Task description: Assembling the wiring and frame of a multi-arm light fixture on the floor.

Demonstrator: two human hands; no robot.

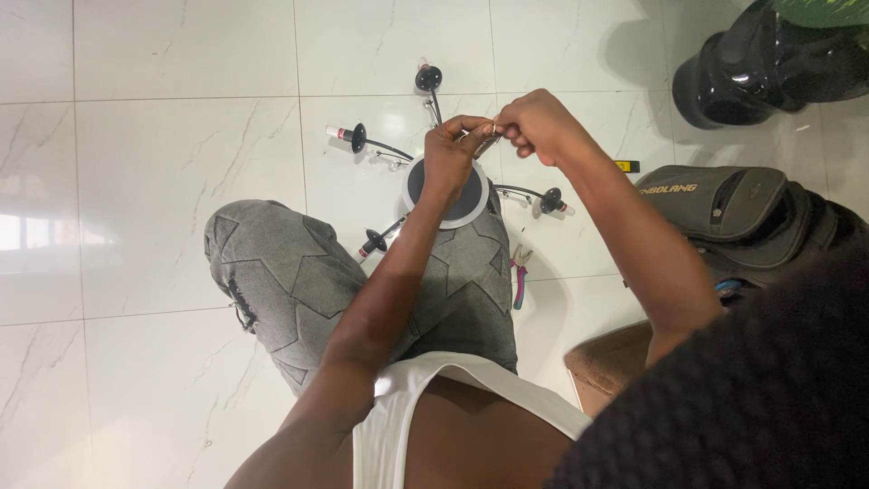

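Note:
A ceiling light fixture [453, 210] with a round white-rimmed dark base and several black arms lies on the white tiled floor in front of my knees. My left hand [453, 149] is raised over the base, its fingers pinched on a thin wire [486, 136]. My right hand [534, 122] meets it from the right, fingers closed on the same wire. The wire's far part is hidden between my fingertips.
Red-handled pliers [520, 276] lie on the floor right of my knee. A grey bag [724, 204] sits further right, with a small yellow-black item [626, 166] beside it. A glossy black object [751, 63] stands at top right. A brown stool edge [606, 362] shows under my right arm.

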